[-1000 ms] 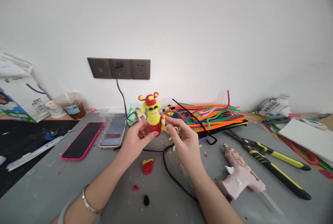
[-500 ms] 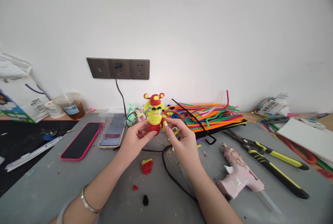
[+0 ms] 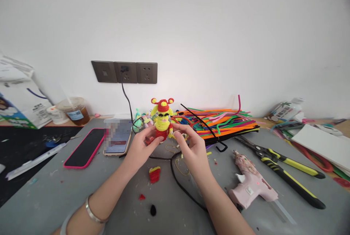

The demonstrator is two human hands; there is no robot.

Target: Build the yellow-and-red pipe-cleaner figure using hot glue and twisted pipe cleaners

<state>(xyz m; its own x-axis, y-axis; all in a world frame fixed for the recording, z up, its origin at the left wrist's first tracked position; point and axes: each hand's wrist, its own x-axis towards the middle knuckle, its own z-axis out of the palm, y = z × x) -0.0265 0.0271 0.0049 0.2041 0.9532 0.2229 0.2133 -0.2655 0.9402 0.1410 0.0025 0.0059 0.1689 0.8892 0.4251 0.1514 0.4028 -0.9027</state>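
A red and yellow fuzzy pipe-cleaner doll [image 3: 163, 119] is upright between my hands, with a red hat, two round side knobs and black marks on its face. My left hand [image 3: 144, 145] grips its lower red body from the left side, thumb across the front. On the other side, my right hand [image 3: 191, 145] pinches at the doll's small red and yellow arm; the fingertips partly cover it. Below the hands, a red piece with a yellow edge [image 3: 154, 174] lies on the grey mat [image 3: 115, 198]. Nearer are a red scrap [image 3: 142, 197] and a black oval piece [image 3: 153, 210].
At the right lie a pink glue gun [image 3: 250, 185] and yellow-black pliers-like cutters [image 3: 284, 165]. Colourful pipe cleaners [image 3: 226, 122] are heaped behind. Two phones, one pink-edged [image 3: 86, 148], and a drink cup [image 3: 76, 111] stand left. A black cord [image 3: 183, 187] crosses the mat.
The doll has tipped slightly, so its red hat shows more and its face looks lower. My right fingers have shifted a little at its arm. Other things have stayed put.
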